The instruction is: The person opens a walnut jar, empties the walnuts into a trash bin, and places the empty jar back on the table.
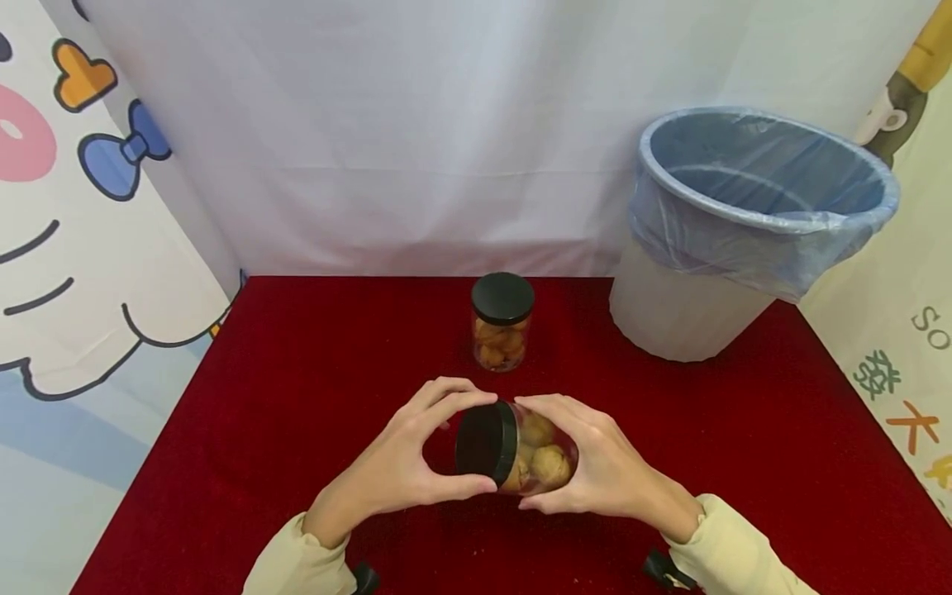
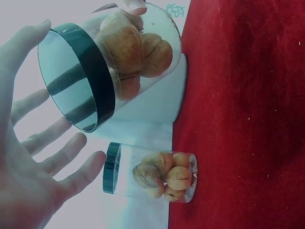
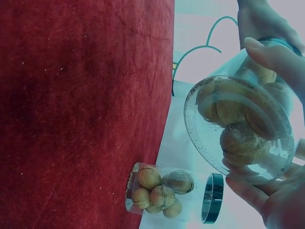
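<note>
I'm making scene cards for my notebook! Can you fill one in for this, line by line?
Held jar: clear, tipped sideways
Left hand: grips its black lid
Right hand: grips its other end
Inside: round brown things, like nuts
Other jar: upright, lidded, on red cloth
Bin: back right, lined with bluish bag

My left hand (image 1: 407, 450) grips the black lid (image 1: 478, 444) of a clear jar (image 1: 526, 450) tilted sideways, my right hand (image 1: 598, 463) its body; round brown pieces (image 1: 551, 466) show inside. Beyond it, a second jar (image 1: 502, 326) stands upright on the red tabletop (image 1: 320, 355), left of a lined bin (image 1: 680, 289).
</note>
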### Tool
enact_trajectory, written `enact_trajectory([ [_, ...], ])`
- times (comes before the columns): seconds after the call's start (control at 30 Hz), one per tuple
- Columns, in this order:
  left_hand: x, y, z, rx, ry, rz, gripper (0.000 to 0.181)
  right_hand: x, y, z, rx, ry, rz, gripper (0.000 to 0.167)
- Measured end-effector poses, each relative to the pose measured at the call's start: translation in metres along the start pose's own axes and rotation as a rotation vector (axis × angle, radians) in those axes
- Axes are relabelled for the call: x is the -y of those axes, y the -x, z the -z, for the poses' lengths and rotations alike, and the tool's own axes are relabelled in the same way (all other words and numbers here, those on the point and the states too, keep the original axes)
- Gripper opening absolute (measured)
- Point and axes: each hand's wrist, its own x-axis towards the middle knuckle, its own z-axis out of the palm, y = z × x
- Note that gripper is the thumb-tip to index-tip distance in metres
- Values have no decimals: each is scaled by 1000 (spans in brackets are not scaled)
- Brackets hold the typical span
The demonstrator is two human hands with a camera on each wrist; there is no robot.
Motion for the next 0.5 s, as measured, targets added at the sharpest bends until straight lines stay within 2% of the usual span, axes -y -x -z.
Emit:
enact_trajectory([
  [0.1, -1, 0, 1, 4, 14, 4, 78, 0, 0, 0, 8, -5, -19, 98],
  [0.27, -2, -1, 6, 29, 21, -47, 80, 1, 0, 1, 20, -6, -42, 99],
  [0.5, -3, -1, 10, 85, 10, -109, 78, -1, 0, 3, 4, -11, 18, 96],
])
